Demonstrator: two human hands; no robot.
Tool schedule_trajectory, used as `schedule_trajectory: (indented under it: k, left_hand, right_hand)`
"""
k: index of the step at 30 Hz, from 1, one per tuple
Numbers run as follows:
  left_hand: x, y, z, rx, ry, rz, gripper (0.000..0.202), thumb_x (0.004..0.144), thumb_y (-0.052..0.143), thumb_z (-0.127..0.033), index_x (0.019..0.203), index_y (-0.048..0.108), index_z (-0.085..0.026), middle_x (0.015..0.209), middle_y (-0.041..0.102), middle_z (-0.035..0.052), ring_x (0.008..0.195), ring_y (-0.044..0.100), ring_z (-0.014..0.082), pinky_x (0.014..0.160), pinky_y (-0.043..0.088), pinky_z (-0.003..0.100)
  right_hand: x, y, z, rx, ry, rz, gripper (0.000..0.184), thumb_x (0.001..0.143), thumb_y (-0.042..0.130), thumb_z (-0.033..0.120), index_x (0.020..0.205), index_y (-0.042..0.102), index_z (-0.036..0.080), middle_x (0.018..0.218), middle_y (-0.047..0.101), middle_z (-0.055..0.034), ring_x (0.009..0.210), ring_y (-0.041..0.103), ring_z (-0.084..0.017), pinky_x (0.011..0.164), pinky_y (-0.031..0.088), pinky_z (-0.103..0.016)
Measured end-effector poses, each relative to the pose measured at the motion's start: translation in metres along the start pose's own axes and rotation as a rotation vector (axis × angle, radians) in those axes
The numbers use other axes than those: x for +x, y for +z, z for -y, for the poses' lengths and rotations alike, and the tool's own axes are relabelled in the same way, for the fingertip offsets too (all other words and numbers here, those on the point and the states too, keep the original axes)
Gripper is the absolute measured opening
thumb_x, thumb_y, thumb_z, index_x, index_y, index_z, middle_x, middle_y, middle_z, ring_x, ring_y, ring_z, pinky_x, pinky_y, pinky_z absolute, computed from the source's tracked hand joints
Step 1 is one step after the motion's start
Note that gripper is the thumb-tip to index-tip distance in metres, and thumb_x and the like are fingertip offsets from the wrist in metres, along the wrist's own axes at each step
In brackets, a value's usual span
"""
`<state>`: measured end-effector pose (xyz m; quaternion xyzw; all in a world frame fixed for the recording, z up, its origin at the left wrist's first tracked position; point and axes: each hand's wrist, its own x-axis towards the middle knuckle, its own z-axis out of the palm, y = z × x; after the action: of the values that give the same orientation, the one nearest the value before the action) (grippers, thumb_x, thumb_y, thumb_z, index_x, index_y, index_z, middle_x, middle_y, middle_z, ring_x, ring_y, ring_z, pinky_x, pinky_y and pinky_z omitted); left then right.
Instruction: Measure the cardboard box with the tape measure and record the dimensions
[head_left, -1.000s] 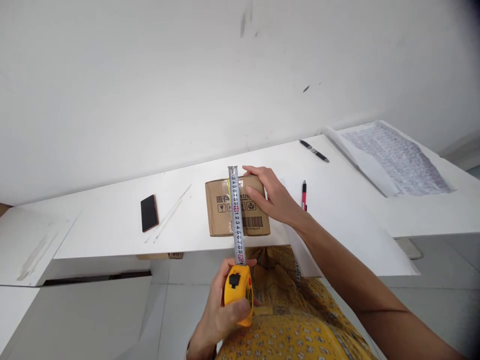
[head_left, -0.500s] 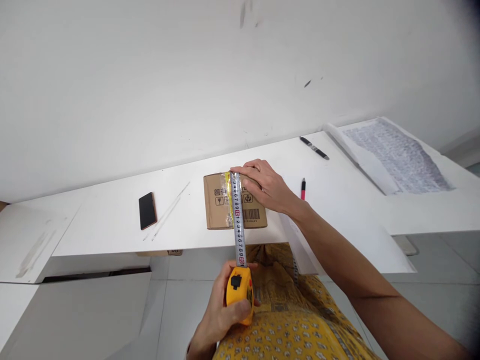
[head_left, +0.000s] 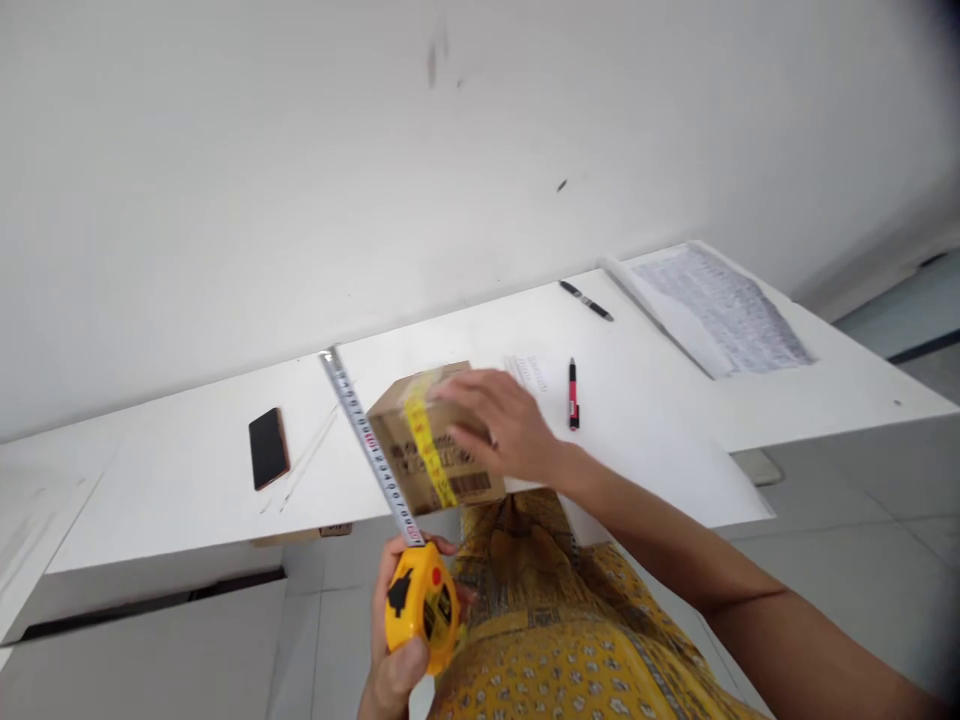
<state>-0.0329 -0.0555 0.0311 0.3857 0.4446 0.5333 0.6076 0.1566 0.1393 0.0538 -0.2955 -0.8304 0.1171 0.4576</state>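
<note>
Along the white surface's [head_left: 187, 480] front edge, the cardboard box [head_left: 456, 466] is under my right hand [head_left: 506, 425], its grip unclear, while my left hand [head_left: 397, 668] clasps the yellow tape measure [head_left: 424, 605], whose blade [head_left: 379, 465] is best held straight, unkinked.

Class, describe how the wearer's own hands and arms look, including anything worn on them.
The left hand and right hand show no gloves. The right forearm has no sleeve over it. Too little of the left arm shows to judge its sleeve. The yellow garment has a small pale flower print.
</note>
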Motion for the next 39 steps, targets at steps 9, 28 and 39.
schedule_trajectory:
  k: [9,28,39]
  left_hand:
    - [0.018,0.006,-0.002,0.184,-0.046,-0.025,0.069,0.066,0.077,-0.064,0.120,0.055,-0.027,0.120,0.060,0.0090,0.081,0.067,0.0249,0.067,0.056,0.034]
    - [0.084,0.066,0.016,0.688,0.068,0.256,0.108,0.071,0.079,-0.026,0.156,0.013,-0.026,0.106,0.064,0.0053,0.092,0.063,0.0242,0.084,0.051,0.037]
    - [0.169,0.114,0.019,1.577,0.206,-0.008,0.065,0.089,0.063,-0.031,0.149,0.040,-0.025,0.129,0.056,0.0151,0.106,0.064,0.0336,0.077,0.056,0.042]
  right_hand:
    - [-0.030,0.028,0.004,0.161,-0.050,-0.073,0.025,0.100,0.046,0.028,0.120,0.060,0.027,0.123,0.068,-0.0071,0.121,0.059,-0.020,0.103,0.049,-0.043]
    - [-0.088,-0.036,0.014,0.408,0.539,-0.086,0.036,0.097,0.051,0.045,0.070,0.056,0.022,0.067,0.059,-0.0017,0.063,0.056,-0.016,0.060,0.045,-0.031]
    - [-0.067,-0.054,-0.117,-0.484,0.965,0.270,0.042,0.095,0.052,0.054,0.116,0.053,0.017,0.087,0.073,-0.0122,0.077,0.068,-0.027,0.068,0.043,-0.033]
